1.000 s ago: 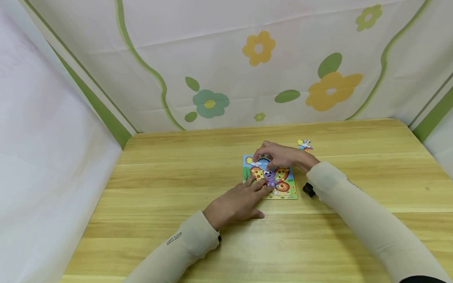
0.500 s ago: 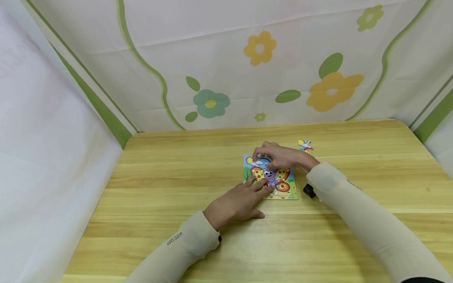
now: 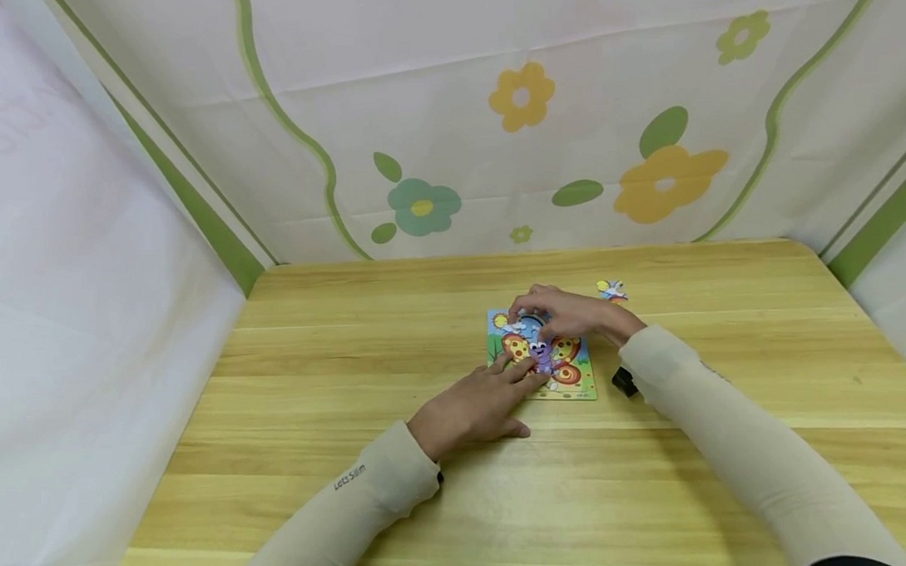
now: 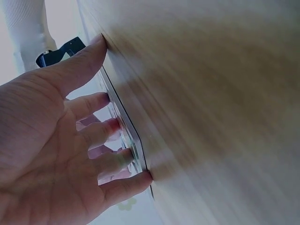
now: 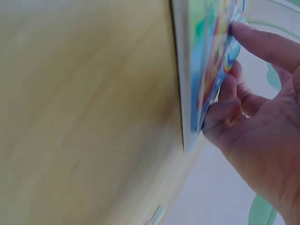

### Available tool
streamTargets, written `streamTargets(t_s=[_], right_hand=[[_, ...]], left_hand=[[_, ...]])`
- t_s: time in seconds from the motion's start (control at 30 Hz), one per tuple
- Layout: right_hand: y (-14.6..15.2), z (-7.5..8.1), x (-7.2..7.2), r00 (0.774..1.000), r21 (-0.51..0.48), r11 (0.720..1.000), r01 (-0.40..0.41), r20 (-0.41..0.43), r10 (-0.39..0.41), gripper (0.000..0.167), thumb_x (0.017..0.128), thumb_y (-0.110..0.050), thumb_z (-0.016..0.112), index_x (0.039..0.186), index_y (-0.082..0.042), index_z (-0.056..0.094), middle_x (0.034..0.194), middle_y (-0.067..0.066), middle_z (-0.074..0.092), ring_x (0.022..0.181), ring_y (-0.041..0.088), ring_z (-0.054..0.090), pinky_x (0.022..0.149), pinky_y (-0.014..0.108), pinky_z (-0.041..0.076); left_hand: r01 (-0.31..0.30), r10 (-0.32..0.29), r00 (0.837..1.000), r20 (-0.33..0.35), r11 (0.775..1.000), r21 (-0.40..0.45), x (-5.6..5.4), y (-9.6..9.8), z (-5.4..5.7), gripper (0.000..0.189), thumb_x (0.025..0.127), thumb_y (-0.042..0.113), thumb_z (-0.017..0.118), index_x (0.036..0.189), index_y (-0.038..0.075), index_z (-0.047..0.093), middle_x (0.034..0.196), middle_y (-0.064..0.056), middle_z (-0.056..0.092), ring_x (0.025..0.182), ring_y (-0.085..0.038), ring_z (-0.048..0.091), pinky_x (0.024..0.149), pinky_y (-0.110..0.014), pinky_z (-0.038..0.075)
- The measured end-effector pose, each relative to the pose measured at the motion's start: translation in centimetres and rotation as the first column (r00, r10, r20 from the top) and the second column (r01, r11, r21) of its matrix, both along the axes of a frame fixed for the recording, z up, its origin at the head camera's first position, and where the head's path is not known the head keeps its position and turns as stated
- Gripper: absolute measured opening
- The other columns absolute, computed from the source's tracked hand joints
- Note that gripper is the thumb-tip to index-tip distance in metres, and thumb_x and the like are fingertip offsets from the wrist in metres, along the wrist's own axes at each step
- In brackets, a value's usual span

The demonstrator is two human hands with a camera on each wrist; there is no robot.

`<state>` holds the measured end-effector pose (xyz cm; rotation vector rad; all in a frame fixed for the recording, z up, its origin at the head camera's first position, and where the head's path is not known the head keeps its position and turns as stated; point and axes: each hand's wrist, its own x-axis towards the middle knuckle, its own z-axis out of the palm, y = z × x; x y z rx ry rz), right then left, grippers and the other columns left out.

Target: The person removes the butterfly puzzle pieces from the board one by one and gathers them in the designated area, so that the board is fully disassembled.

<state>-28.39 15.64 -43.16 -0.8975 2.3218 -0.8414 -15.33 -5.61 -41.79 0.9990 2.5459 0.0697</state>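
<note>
A butterfly jigsaw puzzle in its square board (image 3: 587,386) lies on the table, with a sun, sky and purple butterfly on it. Across its lower left, my left hand (image 3: 481,401) rests with spread fingers on the puzzle; the left wrist view shows its fingertips along the thin board edge (image 4: 123,110). My right hand (image 3: 574,314) arches over the top part, pinching a blue-sky puzzle piece (image 3: 531,326) between thumb and curled fingers, low against the board. In the right wrist view the thumb (image 5: 262,44) touches the picture surface; the piece's edges are partly hidden.
One loose puzzle piece (image 3: 612,290) with yellow, white and rainbow colours lies on the wooden table (image 3: 335,345) behind the right wrist. A white curtain with printed flowers (image 3: 521,96) hangs along the table's back edge. A black wrist device (image 3: 625,382) sits under the right sleeve.
The right hand has shifted very slightly to the right over the puzzle's top part. The left hand stays put, and the loose piece lies where it was.
</note>
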Motion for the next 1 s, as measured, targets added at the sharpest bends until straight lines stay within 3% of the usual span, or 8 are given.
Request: streamTargets(t_s=[0.33,0.7,1.0], right_hand=[[0.82,0.33,-0.7,0.995,-0.003,1.0,-0.013,0.095,0.013,0.064,0.08,0.016,0.063,0.135,-0.017,0.068,0.132,0.018,0.054,0.125,0.036,0.049,0.106,0.058,0.044],[0.52,0.54,-0.54,0.997,0.059,0.998,0.005,0.072,-0.01,0.063,0.083,0.012,0.067,0.14,-0.015,0.061,0.128,0.017,0.054,0.117,0.033,0.051,0.099,0.05,0.048],[0.48,0.41,-0.72,0.999,0.053,0.999,-0.01,0.034,0.008,0.056,0.082,0.011,0.068,0.133,-0.011,0.06,0.124,0.018,0.055,0.114,0.032,0.053,0.097,0.048,0.051]], left_hand=[[-0.006,0.006,1.0,0.007,1.0,-0.003,-0.05,0.05,-0.04,0.08,0.101,0.049,0.065,0.168,0.029,0.025,0.177,0.002,0.018,0.164,-0.031,0.018,0.128,-0.051,0.03],[-0.005,0.005,1.0,0.002,1.0,0.0,0.07,-0.03,-0.09,0.08,0.102,0.049,0.065,0.168,0.029,0.026,0.177,0.001,0.019,0.163,-0.031,0.02,0.128,-0.051,0.032],[0.002,-0.002,1.0,-0.006,1.0,-0.004,0.04,-0.04,-0.05,0.08,0.102,0.049,0.064,0.168,0.029,0.024,0.177,0.001,0.019,0.163,-0.032,0.02,0.128,-0.05,0.031]])
